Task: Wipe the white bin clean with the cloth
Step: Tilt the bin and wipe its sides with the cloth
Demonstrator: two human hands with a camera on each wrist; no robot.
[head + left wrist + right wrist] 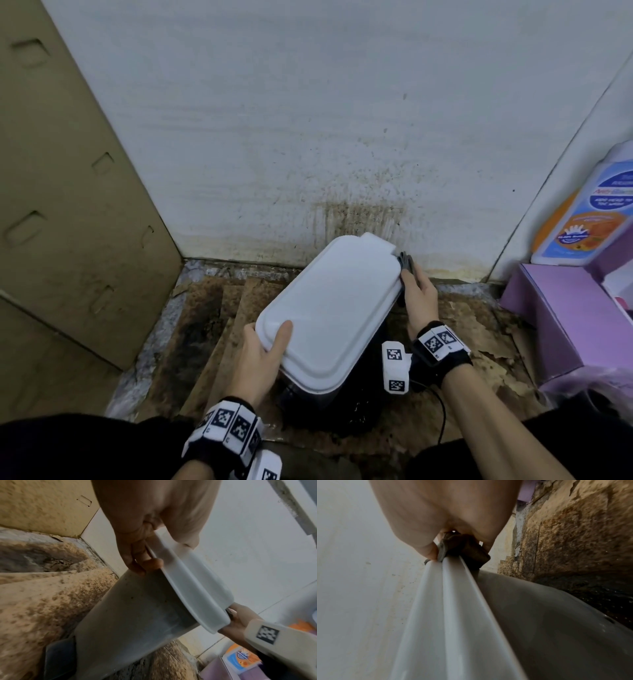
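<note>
The white bin (pixel 329 308) stands tilted on the floor by the stained wall, its flat lid (pixel 197 582) closed. My left hand (pixel 263 356) grips the near left corner of the lid, thumb on top and fingers under the rim (pixel 137 555). My right hand (pixel 419 298) holds a dark grey cloth (pixel 407 262) against the far right edge of the lid. In the right wrist view the cloth (pixel 467 547) is pinched over the lid's rim (pixel 452 588) between thumb and fingers. The bin's side wall (pixel 547 628) drops away below.
A cardboard sheet (pixel 68 205) leans on the left. Stained, torn cardboard (pixel 212 325) covers the floor. A purple box (pixel 561 315) and a detergent bottle (pixel 589 212) sit at the right. The dirty wall (pixel 342 137) is close behind the bin.
</note>
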